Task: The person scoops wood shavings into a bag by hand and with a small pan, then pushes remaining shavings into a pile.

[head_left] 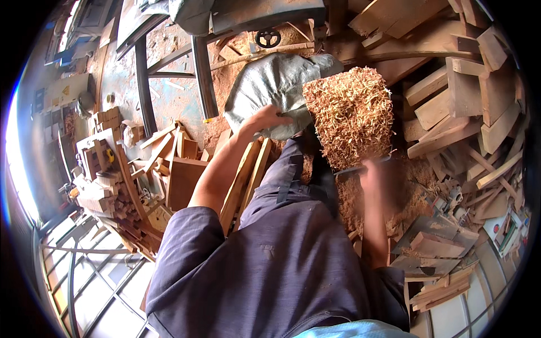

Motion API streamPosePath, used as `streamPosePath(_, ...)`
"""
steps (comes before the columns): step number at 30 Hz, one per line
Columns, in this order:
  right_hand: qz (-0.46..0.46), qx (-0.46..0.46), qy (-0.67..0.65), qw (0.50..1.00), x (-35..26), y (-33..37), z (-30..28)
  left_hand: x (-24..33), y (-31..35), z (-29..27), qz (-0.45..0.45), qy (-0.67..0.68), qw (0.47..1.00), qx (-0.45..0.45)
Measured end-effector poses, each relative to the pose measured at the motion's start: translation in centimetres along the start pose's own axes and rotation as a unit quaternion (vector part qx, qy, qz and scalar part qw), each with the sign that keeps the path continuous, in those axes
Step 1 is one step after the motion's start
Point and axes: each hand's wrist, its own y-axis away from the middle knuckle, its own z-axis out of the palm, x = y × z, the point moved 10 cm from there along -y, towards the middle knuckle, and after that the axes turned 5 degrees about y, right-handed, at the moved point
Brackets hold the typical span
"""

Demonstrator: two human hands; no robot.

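My left hand (pixel 265 119) grips the edge of a grey woven sack (pixel 276 84) and holds its mouth open. A large heap of pale wood shavings (pixel 350 112) sits at the sack's mouth, just right of that hand. My right hand (pixel 376 176) is below the heap, blurred by motion, closed on a flat dark tool (pixel 352 169) that carries the shavings. More shavings cover the ground beneath it. My dark blue clothing fills the lower middle of the view.
Stacked timber offcuts and planks (pixel 462 96) lie to the right and far right. Small wood blocks and boards (pixel 112 180) are piled to the left. A dark metal machine frame (pixel 197 62) stands behind the sack. Metal railing (pixel 84 270) runs at lower left.
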Motion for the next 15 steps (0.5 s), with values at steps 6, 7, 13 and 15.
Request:
streamPosePath(6,-0.054,-0.044,0.167,0.983,-1.1,-0.9,-3.0,-4.4,-0.8,-1.5,-0.102,0.435,0.892,0.068)
streamPosePath(7,-0.052,-0.057,0.178,0.981,-1.3,-1.0,-3.3,-3.5,-0.9,-2.7,-0.085,0.465,0.877,0.09)
streamPosePath(13,-0.029,-0.137,0.34,0.93,-3.2,-3.5,-3.4,1.8,-1.7,-9.2,0.006,0.441,0.843,0.309)
streamPosePath(15,0.005,-0.158,0.352,0.923,-4.4,-2.9,-1.4,2.9,-1.6,-10.3,0.059,0.456,0.814,0.354)
